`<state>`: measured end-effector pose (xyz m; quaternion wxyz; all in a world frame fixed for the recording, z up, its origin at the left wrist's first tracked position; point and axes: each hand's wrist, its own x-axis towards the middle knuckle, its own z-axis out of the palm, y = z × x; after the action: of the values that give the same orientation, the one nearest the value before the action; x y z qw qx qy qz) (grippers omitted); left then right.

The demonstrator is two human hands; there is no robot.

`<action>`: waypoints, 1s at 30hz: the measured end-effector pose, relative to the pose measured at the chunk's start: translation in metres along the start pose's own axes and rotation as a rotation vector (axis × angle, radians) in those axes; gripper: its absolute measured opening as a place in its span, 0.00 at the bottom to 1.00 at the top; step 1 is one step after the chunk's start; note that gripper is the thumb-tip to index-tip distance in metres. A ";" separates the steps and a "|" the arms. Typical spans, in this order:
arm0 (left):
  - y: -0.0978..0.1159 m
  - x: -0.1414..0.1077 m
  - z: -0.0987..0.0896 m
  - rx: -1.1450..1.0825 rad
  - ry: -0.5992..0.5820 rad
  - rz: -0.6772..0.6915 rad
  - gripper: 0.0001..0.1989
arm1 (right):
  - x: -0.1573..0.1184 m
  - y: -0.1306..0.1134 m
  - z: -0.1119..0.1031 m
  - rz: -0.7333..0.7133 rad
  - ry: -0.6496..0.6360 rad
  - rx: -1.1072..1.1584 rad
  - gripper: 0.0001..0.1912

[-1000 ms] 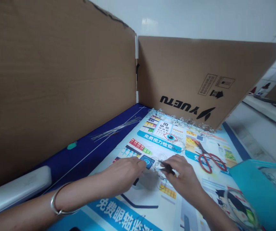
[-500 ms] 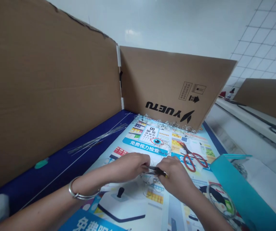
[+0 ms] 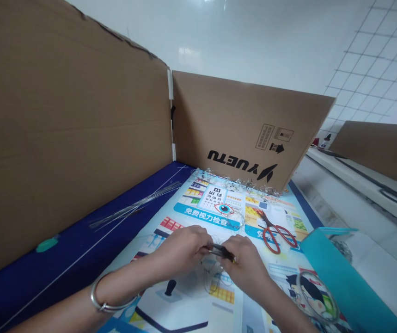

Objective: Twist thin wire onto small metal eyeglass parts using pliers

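Small dark metal pliers (image 3: 222,251) sit above the blue, poster-covered counter's (image 3: 108,249) middle, clasped in the right hand's (image 3: 247,263) grip. Their tips meet the left hand (image 3: 189,245), its fingers pressed together; whatever they pinch is hidden. Thin silvery wire loops (image 3: 212,276) show below. Red-handled metal scissors (image 3: 277,233) lie toward the counter's right edge, straight silvery wires (image 3: 137,206) toward its left.

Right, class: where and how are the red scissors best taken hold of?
Probably by the red loops, from the near right: the scissors lie with blades pointing away and leftward, while the loops spread apart toward the wearer.
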<state>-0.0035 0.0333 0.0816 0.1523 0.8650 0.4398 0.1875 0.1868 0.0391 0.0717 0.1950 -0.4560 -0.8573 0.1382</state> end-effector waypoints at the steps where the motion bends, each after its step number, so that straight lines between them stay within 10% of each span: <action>1: 0.001 0.000 0.002 0.010 0.045 -0.012 0.08 | 0.000 0.000 0.000 0.013 0.019 0.018 0.08; 9: 0.011 0.001 0.018 -0.493 0.303 -0.157 0.06 | -0.001 -0.008 -0.006 0.196 0.198 0.474 0.06; 19: 0.024 -0.002 0.031 -1.485 0.145 -0.403 0.11 | -0.003 -0.018 -0.004 0.467 0.162 1.233 0.12; 30: -0.007 0.004 0.013 -1.101 -0.060 -0.294 0.07 | 0.001 -0.011 -0.001 0.467 0.021 1.215 0.10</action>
<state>0.0001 0.0393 0.0677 0.6174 0.5929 0.3885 0.3412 0.1790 0.0335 0.0778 0.3915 -0.4400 -0.5028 0.6327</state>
